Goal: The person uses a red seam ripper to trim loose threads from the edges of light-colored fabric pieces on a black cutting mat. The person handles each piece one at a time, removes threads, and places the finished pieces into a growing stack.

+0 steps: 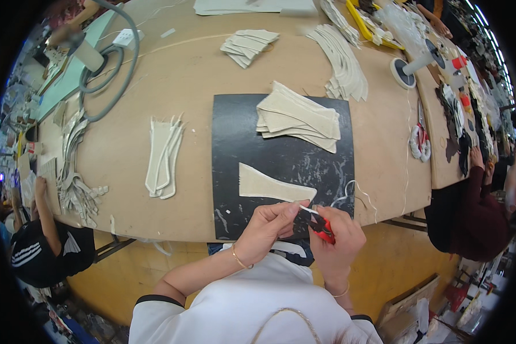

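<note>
A beige fabric piece with white edging [272,184] lies on a black board [229,149] in front of me. At its near right corner my left hand [270,225] pinches a thin white cord between thumb and fingers. My right hand [339,235] grips red-and-black snips [322,228], their dark jaws close to the pinched cord; whether the jaws touch it I cannot tell. A loose white cord [366,194] curls over the board's right edge. Farther back on the board rests a stack of similar beige pieces [298,117].
More edged pieces [165,157] lie left of the board. Beige stacks [249,46] and a fanned row [343,63] sit farther back. Red-and-white scissors [420,140] and a spool [404,73] are at the right. A grey hose [126,74] loops at the left. Other people work on both sides.
</note>
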The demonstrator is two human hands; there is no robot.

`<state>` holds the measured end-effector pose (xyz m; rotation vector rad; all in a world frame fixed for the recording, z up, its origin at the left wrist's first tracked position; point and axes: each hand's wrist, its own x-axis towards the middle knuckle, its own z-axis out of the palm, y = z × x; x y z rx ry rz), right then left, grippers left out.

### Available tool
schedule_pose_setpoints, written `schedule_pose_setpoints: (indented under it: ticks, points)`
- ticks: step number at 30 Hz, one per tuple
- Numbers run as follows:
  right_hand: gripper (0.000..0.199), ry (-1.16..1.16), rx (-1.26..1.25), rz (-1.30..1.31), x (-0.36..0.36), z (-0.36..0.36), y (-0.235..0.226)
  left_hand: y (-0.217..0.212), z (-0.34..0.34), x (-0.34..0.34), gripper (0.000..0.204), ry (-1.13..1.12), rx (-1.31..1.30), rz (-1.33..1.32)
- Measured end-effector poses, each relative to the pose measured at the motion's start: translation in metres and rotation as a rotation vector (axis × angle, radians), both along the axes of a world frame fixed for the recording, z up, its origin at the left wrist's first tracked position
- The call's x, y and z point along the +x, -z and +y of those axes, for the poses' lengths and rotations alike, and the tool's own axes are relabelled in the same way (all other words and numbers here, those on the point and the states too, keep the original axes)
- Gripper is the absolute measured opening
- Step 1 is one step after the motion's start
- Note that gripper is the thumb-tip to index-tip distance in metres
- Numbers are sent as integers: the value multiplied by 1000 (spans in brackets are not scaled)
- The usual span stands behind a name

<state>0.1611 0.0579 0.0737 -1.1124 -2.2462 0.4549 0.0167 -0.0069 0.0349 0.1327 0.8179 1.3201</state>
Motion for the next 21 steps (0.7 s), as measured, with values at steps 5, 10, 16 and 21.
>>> schedule_pose_setpoints:
  ticks: [5, 10, 16, 21]
  points:
    - [29, -149, -52, -107, 1, 0, 10, 3, -6, -18, 32, -45, -58, -30]
    - [19, -176, -323, 71, 6, 12, 31, -1, -2, -41, 30, -244, -41, -35]
    - [16, -99, -520, 118, 29, 29, 46, 8, -4, -78, 29, -428, -15, 415]
    - [14, -6, -667, 180, 49, 34, 49, 21, 1, -40, 21, -335, 201, 675]
